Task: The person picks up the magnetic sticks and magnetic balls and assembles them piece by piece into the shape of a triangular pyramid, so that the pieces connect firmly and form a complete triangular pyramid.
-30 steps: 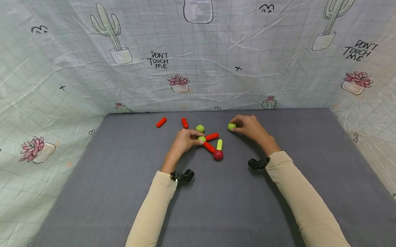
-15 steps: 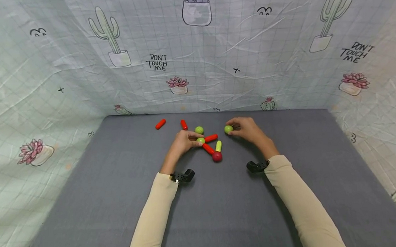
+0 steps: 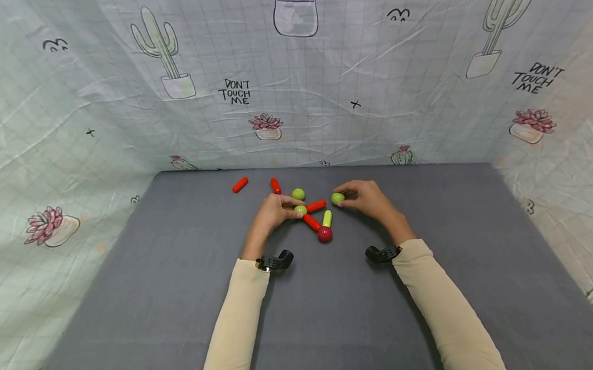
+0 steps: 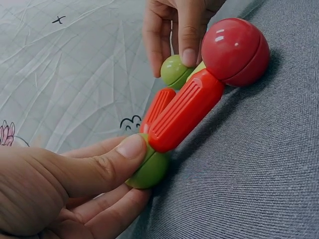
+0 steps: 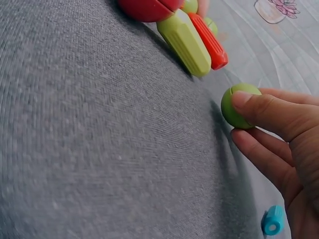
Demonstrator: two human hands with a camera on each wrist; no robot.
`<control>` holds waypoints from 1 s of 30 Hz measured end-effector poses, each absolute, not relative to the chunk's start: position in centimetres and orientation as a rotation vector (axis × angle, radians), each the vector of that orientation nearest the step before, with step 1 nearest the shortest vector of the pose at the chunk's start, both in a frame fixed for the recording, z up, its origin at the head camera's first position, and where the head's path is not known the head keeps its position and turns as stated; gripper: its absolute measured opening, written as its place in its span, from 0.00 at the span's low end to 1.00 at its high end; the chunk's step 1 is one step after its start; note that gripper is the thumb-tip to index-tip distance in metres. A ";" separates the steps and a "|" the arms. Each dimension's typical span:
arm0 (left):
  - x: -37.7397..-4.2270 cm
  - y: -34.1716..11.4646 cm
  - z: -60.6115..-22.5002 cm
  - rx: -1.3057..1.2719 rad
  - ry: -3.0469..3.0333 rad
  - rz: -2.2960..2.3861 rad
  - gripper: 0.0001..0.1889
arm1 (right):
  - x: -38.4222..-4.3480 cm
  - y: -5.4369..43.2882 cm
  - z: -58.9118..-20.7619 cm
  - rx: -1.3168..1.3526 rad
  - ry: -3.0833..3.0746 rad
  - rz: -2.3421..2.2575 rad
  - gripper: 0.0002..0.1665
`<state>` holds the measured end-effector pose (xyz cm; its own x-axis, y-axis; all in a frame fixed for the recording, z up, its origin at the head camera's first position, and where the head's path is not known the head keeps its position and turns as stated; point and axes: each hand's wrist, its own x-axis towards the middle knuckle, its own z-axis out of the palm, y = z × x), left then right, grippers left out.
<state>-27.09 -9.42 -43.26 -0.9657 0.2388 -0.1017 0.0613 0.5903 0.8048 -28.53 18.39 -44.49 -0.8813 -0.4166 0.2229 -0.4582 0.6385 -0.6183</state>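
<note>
While the left hand (image 3: 275, 209) is pinching the joined green ball (image 3: 300, 210), the right hand (image 3: 366, 197) is holding a second green ball (image 3: 337, 198).
Two ridged pieces, the near red rod (image 3: 311, 223) and the far red rod (image 3: 316, 206), are branching from the joined green ball; the near one is meeting a red ball (image 3: 325, 234), which is bearing a yellow-green rod (image 3: 327, 218) and resting on the gray counter (image 3: 303, 319). The hands are standing apart, each gripping its own ball between thumb and fingers. The second green ball is sitting near both free rod ends, touching neither. By appearance, all parts are probably light and stiff; the glossy balls are likely offering a slippery, rolling surface, favoring a pinch across the middle, while the rods' ridges are likely giving firmer purchase.
</note>
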 end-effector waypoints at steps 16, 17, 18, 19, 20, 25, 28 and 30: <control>-27.2 -9.2 -43.1 0.224 2.617 1.326 0.15 | -28.5 17.4 -44.4 0.776 -2.821 1.142 0.22; -27.2 -9.2 -43.1 0.225 2.617 1.326 0.15 | -28.5 17.4 -44.4 0.774 -2.825 1.142 0.22; -27.2 -9.2 -43.1 0.225 2.615 1.331 0.15 | -28.5 17.4 -44.4 0.776 -2.827 1.137 0.22; -27.2 -9.2 -43.1 0.224 2.615 1.334 0.15 | -28.5 17.4 -44.4 0.779 -2.828 1.133 0.22; -27.2 -9.2 -43.1 0.223 2.614 1.336 0.15 | -28.6 17.3 -44.4 0.783 -2.828 1.127 0.22; -27.1 -9.2 -43.3 0.207 2.610 1.339 0.15 | -28.6 17.2 -44.4 0.800 -2.825 1.110 0.22; -27.1 -9.2 -43.3 0.205 2.609 1.342 0.15 | -28.6 17.1 -44.3 0.807 -2.823 1.109 0.22; -27.1 -9.2 -43.3 0.205 2.607 1.349 0.15 | -28.6 17.1 -44.3 0.808 -2.823 1.111 0.22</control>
